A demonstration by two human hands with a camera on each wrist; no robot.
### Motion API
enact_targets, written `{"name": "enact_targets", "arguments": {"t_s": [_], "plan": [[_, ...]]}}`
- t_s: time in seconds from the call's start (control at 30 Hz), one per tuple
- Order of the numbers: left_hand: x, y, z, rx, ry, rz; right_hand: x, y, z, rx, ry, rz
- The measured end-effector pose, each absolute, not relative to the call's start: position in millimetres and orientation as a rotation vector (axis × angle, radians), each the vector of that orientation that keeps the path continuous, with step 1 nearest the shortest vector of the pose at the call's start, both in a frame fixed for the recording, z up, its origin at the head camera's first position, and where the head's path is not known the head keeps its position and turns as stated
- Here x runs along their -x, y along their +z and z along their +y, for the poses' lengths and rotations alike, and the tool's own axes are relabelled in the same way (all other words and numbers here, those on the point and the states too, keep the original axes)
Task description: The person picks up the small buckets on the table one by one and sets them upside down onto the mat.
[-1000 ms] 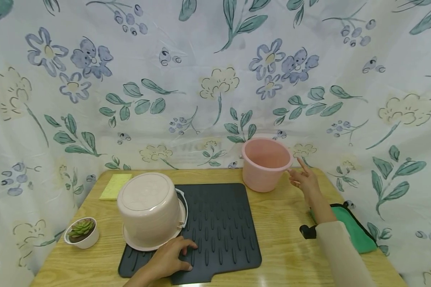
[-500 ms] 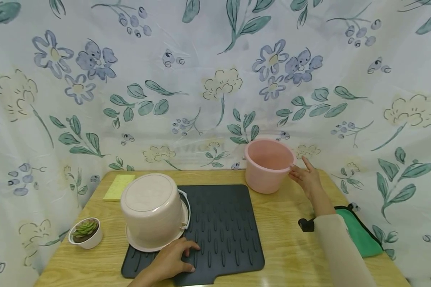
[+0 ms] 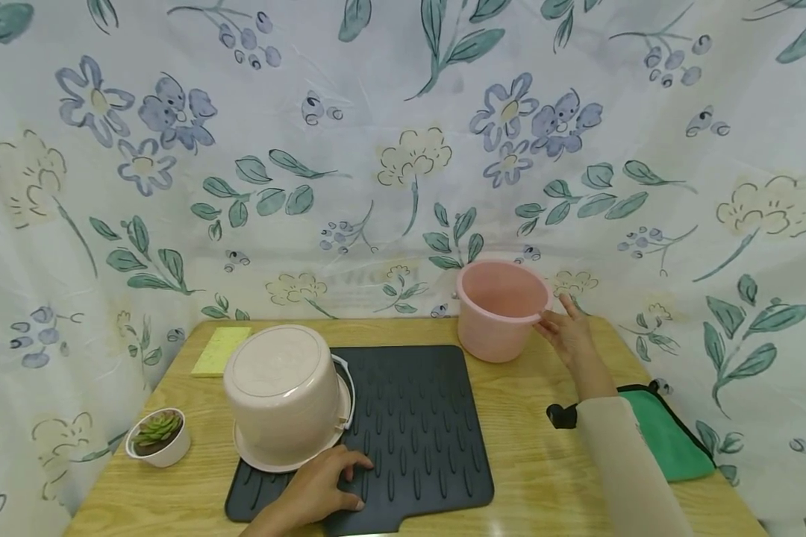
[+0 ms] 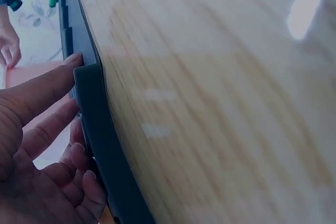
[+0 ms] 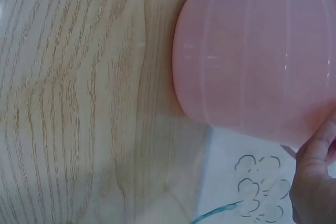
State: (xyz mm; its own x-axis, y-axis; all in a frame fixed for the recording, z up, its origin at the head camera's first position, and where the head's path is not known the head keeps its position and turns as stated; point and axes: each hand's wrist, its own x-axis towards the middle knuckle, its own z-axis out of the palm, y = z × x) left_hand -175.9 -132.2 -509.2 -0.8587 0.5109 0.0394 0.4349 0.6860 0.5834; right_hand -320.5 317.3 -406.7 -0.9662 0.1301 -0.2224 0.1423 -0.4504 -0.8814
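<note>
In the head view my left hand (image 3: 322, 481) rests on the front part of a black ribbed drying mat (image 3: 416, 418), its fingers loosely bent. The left wrist view shows its fingertips right at the mat's raised edge (image 4: 92, 98). Just behind this hand, a cream bucket (image 3: 278, 395) stands upside down on the mat, its white handle hanging at the right. My right hand (image 3: 571, 339) reaches to the right side of an upright pink bucket (image 3: 504, 321), fingertips at the rim and one finger raised. In the right wrist view, its thumb (image 5: 317, 148) lies against the bucket's wall.
A small potted succulent (image 3: 159, 436) stands at the left table edge, with a yellow cloth (image 3: 222, 350) farther back. A green cloth (image 3: 668, 436) with black trim lies at the right edge. A floral curtain (image 3: 349, 149) hangs close behind the table (image 3: 530, 477).
My right hand's fingers have shifted slightly on the pink bucket's right rim. Both buckets and my left hand have stayed in place; the head view has shifted a little.
</note>
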Motion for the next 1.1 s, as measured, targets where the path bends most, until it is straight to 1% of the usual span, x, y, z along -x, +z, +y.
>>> {"name": "enact_targets", "arguments": {"t_s": [0.6, 0.8, 0.9, 1.1], "plan": [[175.6, -509.1, -131.5, -0.77, 0.913, 2.763, 327.1, -411.3, 319.6, -0.209, -2.627, 1.595], [175.3, -508.7, -132.1, -0.756, 0.918, 2.761, 327.6, -419.9, 318.6, -0.076, -2.676, 1.574], [175.8, -509.3, -132.4, -0.753, 0.919, 2.76, 327.5, -419.9, 316.2, -0.109, -2.688, 1.562], [176.6, -510.2, -132.1, -0.74, 0.912, 2.761, 325.5, -413.4, 310.8, -0.28, -2.677, 1.567]]}}
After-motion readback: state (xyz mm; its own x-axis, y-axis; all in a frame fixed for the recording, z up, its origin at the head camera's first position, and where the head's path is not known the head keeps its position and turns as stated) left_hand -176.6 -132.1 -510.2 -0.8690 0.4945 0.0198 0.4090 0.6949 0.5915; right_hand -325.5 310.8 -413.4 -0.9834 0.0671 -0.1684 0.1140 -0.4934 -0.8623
